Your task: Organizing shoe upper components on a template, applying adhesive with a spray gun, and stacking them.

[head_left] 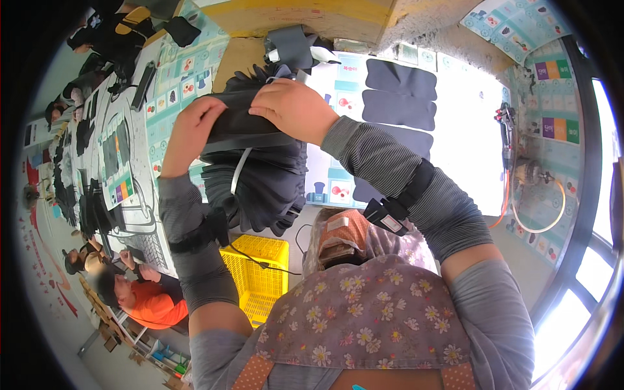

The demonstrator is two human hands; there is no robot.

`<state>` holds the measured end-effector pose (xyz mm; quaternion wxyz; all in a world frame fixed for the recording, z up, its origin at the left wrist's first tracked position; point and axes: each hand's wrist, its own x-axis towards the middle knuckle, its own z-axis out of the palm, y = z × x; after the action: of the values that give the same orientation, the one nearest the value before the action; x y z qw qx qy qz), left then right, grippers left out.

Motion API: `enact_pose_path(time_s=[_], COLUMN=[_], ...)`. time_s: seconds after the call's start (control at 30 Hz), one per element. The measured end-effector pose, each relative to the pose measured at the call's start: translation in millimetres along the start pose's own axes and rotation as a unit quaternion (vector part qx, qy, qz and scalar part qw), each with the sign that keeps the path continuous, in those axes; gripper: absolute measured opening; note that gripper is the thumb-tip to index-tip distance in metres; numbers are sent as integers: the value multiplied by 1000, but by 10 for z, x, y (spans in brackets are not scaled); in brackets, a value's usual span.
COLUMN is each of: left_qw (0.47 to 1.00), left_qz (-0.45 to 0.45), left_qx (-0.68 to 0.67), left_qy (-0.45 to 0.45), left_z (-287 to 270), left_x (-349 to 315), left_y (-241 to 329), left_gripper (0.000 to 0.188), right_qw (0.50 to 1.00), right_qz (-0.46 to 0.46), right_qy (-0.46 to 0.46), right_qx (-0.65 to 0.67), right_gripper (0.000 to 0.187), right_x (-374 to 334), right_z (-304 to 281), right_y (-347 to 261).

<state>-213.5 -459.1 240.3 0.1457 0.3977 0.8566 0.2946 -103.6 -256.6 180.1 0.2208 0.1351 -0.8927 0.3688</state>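
My left hand (pixel 195 127) pinches the left end of a dark grey fabric piece (pixel 244 122). Its fingers are closed, with the tips folded over the edge. My right hand (pixel 289 107) grips the same piece near its far right corner, thumb and fingers pressed together; part of the piece is hidden under it. Beneath lies a thick bundle of dark fabric pieces (pixel 273 182), with a white band (pixel 241 170) around it. More fanned dark pieces show just beyond my hands. To the right, several flat dark pieces (pixel 399 109) lie spaced out in a column on the table.
A yellow plastic crate (pixel 255 276) stands below the table's near edge. Cardboard boxes (pixel 299 18) line the back. An air gun (pixel 506 130) with an orange hose hangs at the right. At the left, a person in orange (pixel 156 304) and other people work along a long table.
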Motion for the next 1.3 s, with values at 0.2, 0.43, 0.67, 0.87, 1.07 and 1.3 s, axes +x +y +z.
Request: enact_pose_path(time_s=[0.2,0.43,0.67,0.87,1.07,1.3], left_qw=[989,954,927,920,930,938], left_qz=[-117,-135,-97,-57,-96,-99], left_qx=[-87,-242,-299,-312,-353,-287], left_qy=[-6,-117,-206,-232,-26,166], left_z=[148,1137,2334,3312,4288,4713], left_x=[9,391,1142,1643,2075,2730], left_y=[871,1662,2416,2612,2487,2344], left_gripper=[18,26,39,34,26,30], right_qw=[947,866,850,804,789,810], right_qz=[166,326,417,470,482,446], right_qy=[-24,-76,72,305,353,381], right_qx=[272,372,313,200,145,6], right_gripper=[26,35,42,29,31,30], right_x=[-251,-1313,-2521,-3485,-3819,-3355], right_z=[-729,-1952,-2826,-2986,-3171,-3221], right_y=[98,646,1124,1697,2510,3504])
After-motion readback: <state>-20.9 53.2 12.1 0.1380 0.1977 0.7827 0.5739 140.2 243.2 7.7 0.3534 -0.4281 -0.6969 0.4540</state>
